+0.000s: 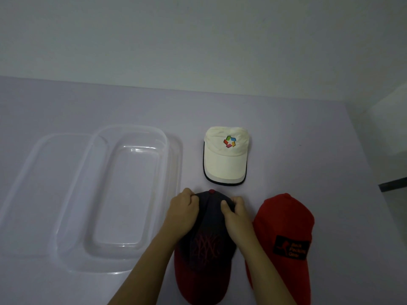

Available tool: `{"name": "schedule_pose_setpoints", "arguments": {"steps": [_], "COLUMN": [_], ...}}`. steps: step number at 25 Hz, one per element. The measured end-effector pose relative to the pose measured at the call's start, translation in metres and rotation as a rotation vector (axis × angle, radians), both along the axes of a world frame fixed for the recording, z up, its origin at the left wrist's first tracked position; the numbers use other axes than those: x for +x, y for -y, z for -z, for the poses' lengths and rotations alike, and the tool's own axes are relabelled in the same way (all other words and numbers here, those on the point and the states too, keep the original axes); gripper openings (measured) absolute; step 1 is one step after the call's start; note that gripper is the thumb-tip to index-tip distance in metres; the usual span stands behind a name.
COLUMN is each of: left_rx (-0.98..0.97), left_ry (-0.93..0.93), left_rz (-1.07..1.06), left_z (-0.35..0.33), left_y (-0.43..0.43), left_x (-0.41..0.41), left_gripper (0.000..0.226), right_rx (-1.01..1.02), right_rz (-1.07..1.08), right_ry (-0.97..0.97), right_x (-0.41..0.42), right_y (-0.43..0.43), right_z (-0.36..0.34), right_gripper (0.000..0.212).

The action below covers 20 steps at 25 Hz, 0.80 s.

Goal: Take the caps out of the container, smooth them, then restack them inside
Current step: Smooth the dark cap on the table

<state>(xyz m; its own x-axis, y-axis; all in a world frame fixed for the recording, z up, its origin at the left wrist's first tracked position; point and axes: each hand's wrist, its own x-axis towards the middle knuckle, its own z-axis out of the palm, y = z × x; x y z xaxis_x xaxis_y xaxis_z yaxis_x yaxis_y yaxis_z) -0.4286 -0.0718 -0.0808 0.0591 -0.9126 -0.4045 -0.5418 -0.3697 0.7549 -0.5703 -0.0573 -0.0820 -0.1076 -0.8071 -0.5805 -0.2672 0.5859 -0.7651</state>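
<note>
Red-brimmed navy cap (206, 243) nearest the lens, brim toward the wearer, crown pinched at its far end by both hands: left hand (184, 209) closed on the crown's left side, right hand (234, 213) closed on the right, fingers curled into the fabric. Just right of the right hand, touching or nearly touching the navy cap, a red cap (284, 234) with a dark patch. Beyond the hands and a little right, a cream cap (226, 155) with a coloured emblem, lying flat and apart from the others. Left of the left hand, clear container (130, 194) sitting empty on the lilac counter (308, 139), with what looks like its lid (35, 183) under or beside it further left; cannot tell which. Judged mid-task: all three caps out, smoothing under way, restacking not begun. Risks from here: a hard tug creasing the soft crown rather than flattening it; a right forearm sweep nudging the red cap; see-through container rim easy to misjudge when reloading.
</note>
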Motion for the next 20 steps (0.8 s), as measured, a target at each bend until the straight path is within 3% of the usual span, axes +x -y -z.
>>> {"name": "schedule_pose_setpoints", "arguments": {"steps": [5,12,20], "left_rx": [-0.035,-0.127,-0.101], "left_ry": [0.009,0.102,0.079], "left_rz": [-0.052,-0.062,-0.111], "left_z": [0.008,0.008,0.011], "left_y": [0.003,0.0,0.003], "left_x": [0.003,-0.005,-0.001], "left_gripper": [0.021,0.039,0.043], "right_rx": [0.006,-0.106,-0.17], "right_rz": [-0.032,0.006,0.049], "right_ry": [-0.017,-0.176,-0.072], "right_x": [-0.001,0.015,0.006], "right_y": [0.004,-0.004,0.0], "right_z": [0.0,0.008,0.013], "right_gripper": [0.012,0.034,0.037]}}
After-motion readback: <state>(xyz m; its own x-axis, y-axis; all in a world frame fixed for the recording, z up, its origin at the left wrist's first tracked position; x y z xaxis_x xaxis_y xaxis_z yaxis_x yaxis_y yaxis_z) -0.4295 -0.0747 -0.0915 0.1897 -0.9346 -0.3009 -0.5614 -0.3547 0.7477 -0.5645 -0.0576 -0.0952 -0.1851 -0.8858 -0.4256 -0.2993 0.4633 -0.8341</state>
